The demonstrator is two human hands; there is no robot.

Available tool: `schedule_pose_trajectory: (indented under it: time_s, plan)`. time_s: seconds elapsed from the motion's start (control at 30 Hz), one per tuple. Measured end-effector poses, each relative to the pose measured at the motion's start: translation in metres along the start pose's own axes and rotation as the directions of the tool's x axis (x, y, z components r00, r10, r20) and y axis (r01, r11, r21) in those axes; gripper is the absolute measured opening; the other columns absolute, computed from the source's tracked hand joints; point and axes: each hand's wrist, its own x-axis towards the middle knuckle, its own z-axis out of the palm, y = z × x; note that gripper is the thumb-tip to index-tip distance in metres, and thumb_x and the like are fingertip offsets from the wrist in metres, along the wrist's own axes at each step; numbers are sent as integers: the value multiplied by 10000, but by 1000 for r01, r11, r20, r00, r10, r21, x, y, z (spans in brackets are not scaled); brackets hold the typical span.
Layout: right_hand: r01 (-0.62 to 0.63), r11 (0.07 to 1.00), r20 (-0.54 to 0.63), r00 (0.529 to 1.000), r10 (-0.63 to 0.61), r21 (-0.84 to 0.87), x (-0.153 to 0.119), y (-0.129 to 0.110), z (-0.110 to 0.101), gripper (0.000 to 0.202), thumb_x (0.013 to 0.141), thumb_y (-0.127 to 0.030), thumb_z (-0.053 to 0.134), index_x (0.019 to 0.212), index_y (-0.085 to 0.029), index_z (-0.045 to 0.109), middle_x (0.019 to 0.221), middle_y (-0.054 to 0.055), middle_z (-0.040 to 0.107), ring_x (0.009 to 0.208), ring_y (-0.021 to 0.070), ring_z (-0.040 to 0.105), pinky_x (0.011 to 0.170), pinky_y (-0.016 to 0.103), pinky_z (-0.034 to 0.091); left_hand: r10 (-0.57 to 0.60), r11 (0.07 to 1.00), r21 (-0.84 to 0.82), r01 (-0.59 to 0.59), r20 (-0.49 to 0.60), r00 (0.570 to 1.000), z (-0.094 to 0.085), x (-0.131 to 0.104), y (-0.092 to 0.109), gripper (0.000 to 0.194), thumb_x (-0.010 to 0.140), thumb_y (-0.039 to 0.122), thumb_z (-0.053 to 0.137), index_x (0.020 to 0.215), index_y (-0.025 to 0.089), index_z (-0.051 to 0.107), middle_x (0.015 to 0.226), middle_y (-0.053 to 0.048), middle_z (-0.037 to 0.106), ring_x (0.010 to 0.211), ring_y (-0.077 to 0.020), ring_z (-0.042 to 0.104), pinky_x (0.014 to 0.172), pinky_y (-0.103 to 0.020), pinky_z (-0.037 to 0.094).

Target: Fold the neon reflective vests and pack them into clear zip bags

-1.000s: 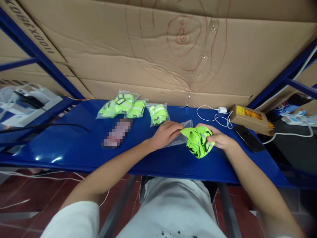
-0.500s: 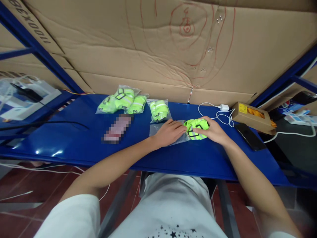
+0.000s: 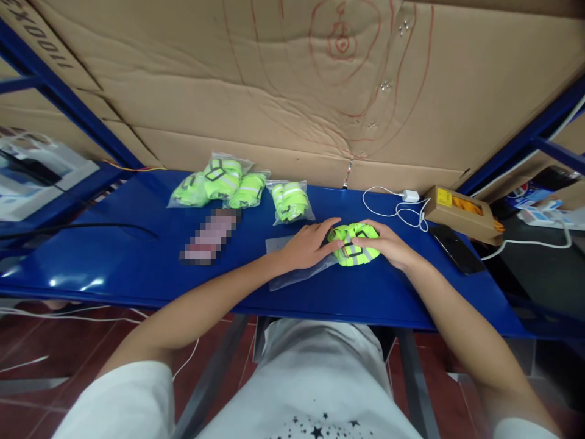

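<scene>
A rolled-up bundle of fluorescent yellow-green reflective strap [image 3: 351, 253], with grey stripes and a black buckle outline, rests on the blue table [image 3: 347, 299] between my hands. My right hand [image 3: 388, 244] wraps its right side, thumb across the top. At the left edge, my left hand [image 3: 311, 244] has its thumb and fingers around the bundle; their exact contact is partly hidden. Beneath my left hand and forearm lies a flat clear plastic bag [image 3: 292, 281], its right end reaching the bundle.
Several bagged strap bundles [image 3: 223, 180] sit at the back left, with another bagged bundle [image 3: 291, 202] beside them. A blurred pinkish item [image 3: 210, 236] lies left. To the right are a white charger [image 3: 410, 196] with cable, a black phone [image 3: 457, 250] and a cardboard box [image 3: 461, 213].
My left thumb and fingers have spread apart around the bundle's left edge. The bundle has shifted slightly toward me, and more of the plastic bag shows. The whole view has shifted a little.
</scene>
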Motion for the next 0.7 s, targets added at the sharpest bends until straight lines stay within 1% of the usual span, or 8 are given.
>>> schedule_pose_trajectory:
  time_s: [0.07,0.13,0.27,0.33,0.4,0.47,0.63,0.7]
  plan:
    - [-46,999,11,999,45,25,-1,-2,0,472,658,-423,932,1027,-226,713,900,5,756,761,174,685,616,261,540,21,998,-59,-20,5,1000,-2,0,1,693,1060,593,383,1604,170,307,1388,-200,653,1236,-325,670,1039,-498,506]
    - [-68,997,3,998,68,22,-1,-4,0,483,646,-436,935,1016,-220,714,862,1,738,707,170,672,533,250,525,33,996,-88,-31,20,999,-4,0,0,763,1022,632,462,1614,183,290,1405,-207,637,1256,-336,656,1058,-519,494]
    - [-72,997,-30,997,73,26,-2,-7,1,525,635,-478,934,1022,-213,697,803,-4,713,622,169,648,429,255,506,34,995,-93,-26,83,996,-7,-1,0,1199,757,774,749,1665,230,185,1602,-229,459,1417,-412,520,1150,-590,414]
    - [-77,997,-50,996,79,30,-1,-6,1,534,631,-477,939,1021,-210,690,804,2,717,627,173,657,428,253,511,46,998,-53,-40,111,993,-8,-1,2,1333,668,812,791,1682,259,126,1654,-214,391,1482,-434,438,1195,-608,354]
    - [-80,996,-66,994,81,30,0,-4,0,541,623,-462,950,1026,-210,690,817,7,724,642,178,670,431,248,513,55,998,14,-57,127,990,-8,-2,3,1348,662,806,801,1688,273,108,1657,-200,386,1498,-437,408,1218,-611,311]
    - [-63,997,-84,994,67,49,1,-3,-1,531,625,-447,954,1022,-212,692,820,9,727,639,179,671,429,250,516,43,995,90,-53,115,992,-8,-3,5,1313,689,759,817,1689,274,118,1635,-193,415,1474,-437,430,1217,-608,302]
    - [58,975,-201,980,-15,212,3,-3,-3,502,637,-415,954,1026,-225,699,874,16,741,661,182,674,449,274,553,30,986,161,-31,9,1000,-4,-3,4,1244,762,665,814,1690,246,99,1611,-199,436,1461,-420,445,1197,-573,339]
    - [95,956,-199,979,-39,278,4,-3,-2,490,655,-423,942,1032,-226,700,918,26,749,675,182,676,461,279,560,21,987,157,-15,-33,999,-2,-2,3,1237,772,661,805,1689,247,86,1617,-200,428,1473,-423,434,1194,-582,346]
